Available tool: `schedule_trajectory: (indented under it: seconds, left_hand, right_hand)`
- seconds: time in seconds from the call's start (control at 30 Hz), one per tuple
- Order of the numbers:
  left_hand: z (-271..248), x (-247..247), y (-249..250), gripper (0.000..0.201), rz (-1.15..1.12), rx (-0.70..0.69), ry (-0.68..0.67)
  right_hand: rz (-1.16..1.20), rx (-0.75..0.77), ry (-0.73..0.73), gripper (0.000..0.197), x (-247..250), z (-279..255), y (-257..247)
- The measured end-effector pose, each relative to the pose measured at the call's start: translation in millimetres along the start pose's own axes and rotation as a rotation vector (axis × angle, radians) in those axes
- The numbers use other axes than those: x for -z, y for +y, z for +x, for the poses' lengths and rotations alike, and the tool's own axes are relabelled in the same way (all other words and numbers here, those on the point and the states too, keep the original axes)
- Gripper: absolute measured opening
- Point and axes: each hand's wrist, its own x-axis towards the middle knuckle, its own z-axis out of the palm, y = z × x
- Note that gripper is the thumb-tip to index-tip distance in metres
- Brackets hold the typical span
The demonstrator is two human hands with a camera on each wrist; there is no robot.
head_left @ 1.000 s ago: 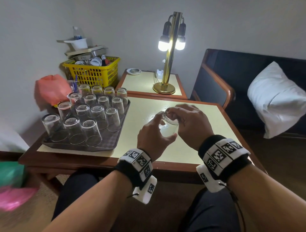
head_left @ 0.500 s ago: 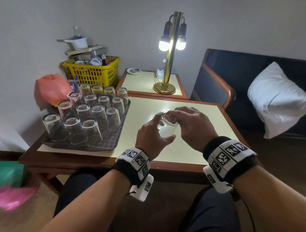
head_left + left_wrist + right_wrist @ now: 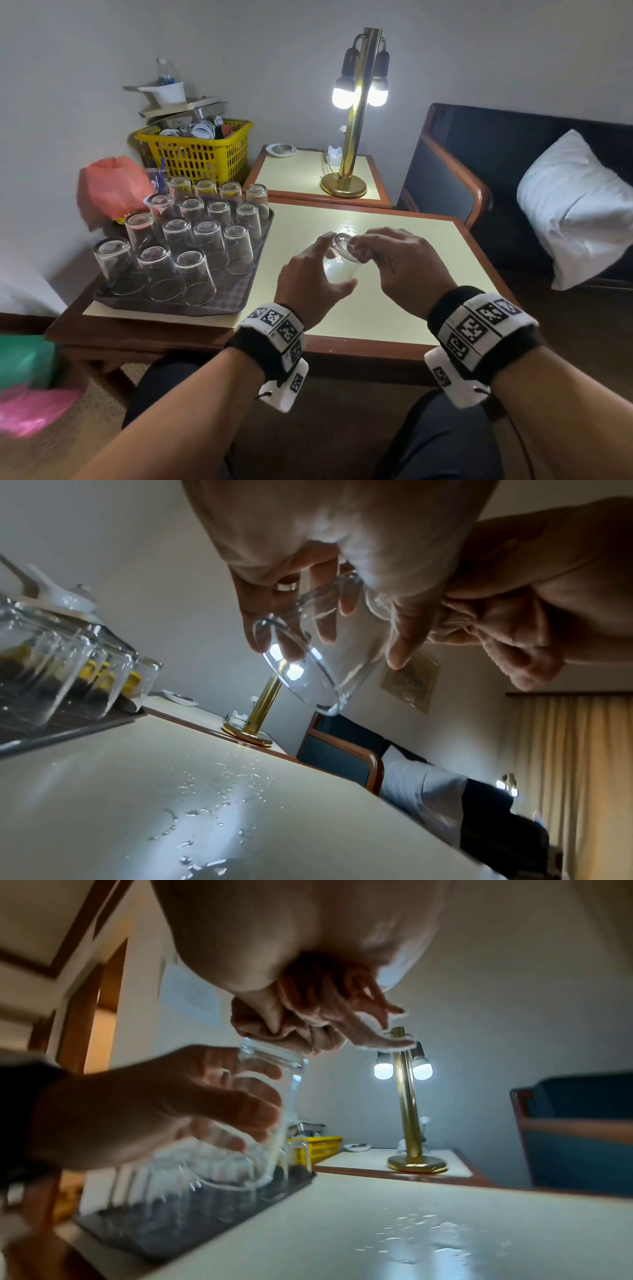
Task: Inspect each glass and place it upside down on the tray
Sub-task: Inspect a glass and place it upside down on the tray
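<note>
A clear glass (image 3: 340,263) hangs tilted above the cream table (image 3: 394,308), held between both hands. My left hand (image 3: 317,274) wraps thumb and fingers round its side. My right hand (image 3: 387,255) pinches the narrow base at the top. In the left wrist view the glass (image 3: 308,653) has its wide mouth pointing down at the table. In the right wrist view the glass (image 3: 270,1096) is blurred. To the left, the dark tray (image 3: 239,291) carries several glasses (image 3: 195,274) standing upside down in rows.
Water drops (image 3: 349,224) lie on the table just beyond the hands. A lit brass lamp (image 3: 356,113) stands on the side table behind. A yellow basket (image 3: 198,154) and an orange bag (image 3: 109,185) sit behind the tray. An armchair with a pillow (image 3: 575,205) is at the right.
The glass has been tipped over between the hands, its upper end swinging left. Both hands have shifted slightly away from me while keeping hold.
</note>
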Motion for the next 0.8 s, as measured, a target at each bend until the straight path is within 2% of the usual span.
schedule_trajectory:
  seconds: [0.07, 0.2, 0.33, 0.47, 0.53, 0.6, 0.7, 0.77, 0.8]
  left_hand:
    - [-2, -5, 6, 0.078, -0.005, 0.003, 0.004]
    - [5, -3, 1, 0.076, -0.011, -0.01, 0.035]
    - [3, -5, 3, 0.078, 0.031, -0.049, 0.05]
    - [7, -6, 3, 0.076, 0.012, -0.063, 0.062]
    - [8, -7, 3, 0.076, 0.016, -0.05, 0.066]
    - [5, -12, 10, 0.077, -0.026, -0.025, 0.07]
    - [7, -18, 8, 0.085, -0.125, -0.028, 0.066]
    - [10, -15, 5, 0.093, -0.26, 0.058, 0.066]
    - [14, -12, 6, 0.089, -0.375, 0.157, 0.071]
  right_hand:
    - [-0.046, -0.029, 0.025, 0.026, -1, 5, -3]
    - [0.075, 0.012, 0.0, 0.023, -1, 2, -10]
    - [-0.026, -0.029, 0.015, 0.024, 5, 7, -3]
    - [0.039, 0.028, 0.015, 0.024, 3, 7, -11]
    - [0.002, -0.002, 0.029, 0.024, 5, 9, -6]
    - [-0.056, -0.026, 0.045, 0.023, 5, 13, -9]
    - [0.007, 0.043, -0.007, 0.018, 5, 15, -19]
    - [0.104, 0.007, 0.024, 0.017, 9, 13, -15]
    - [0.164, -0.052, 0.073, 0.017, 13, 13, -11]
